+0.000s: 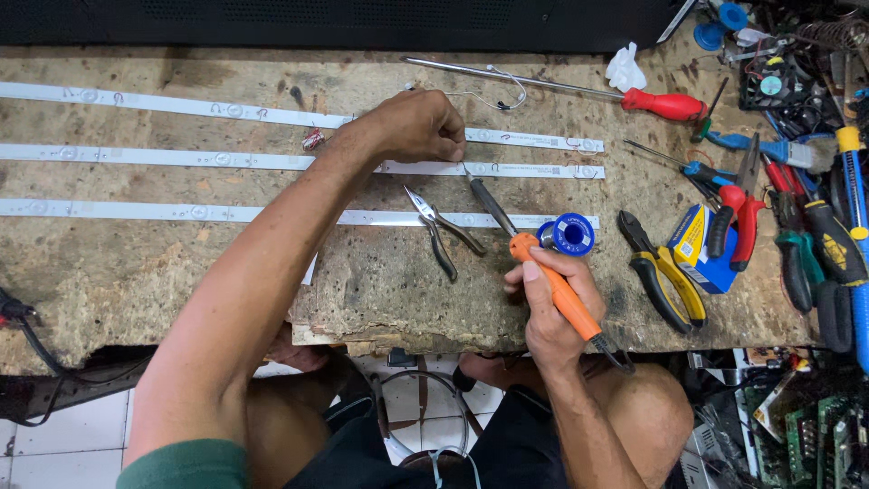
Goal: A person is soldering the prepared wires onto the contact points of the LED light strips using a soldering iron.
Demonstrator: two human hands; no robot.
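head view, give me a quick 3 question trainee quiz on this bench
1. True or false: the right hand holds an orange soldering iron.
2. How many white LED strips lie on the bench?
3. What lies just left of the iron's tip: A) needle-nose pliers, B) a hammer, C) a tape roll?

Key: 1 true. 2 three. 3 A.

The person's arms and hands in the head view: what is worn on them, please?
Both hands are bare: the left hand and the right hand wear no gloves, rings or watch that can be seen. Both forearms are uncovered too. Only at the left upper arm does clothing show: the edge of a green sleeve near the bottom of the picture. No sleeve shows on the right arm.
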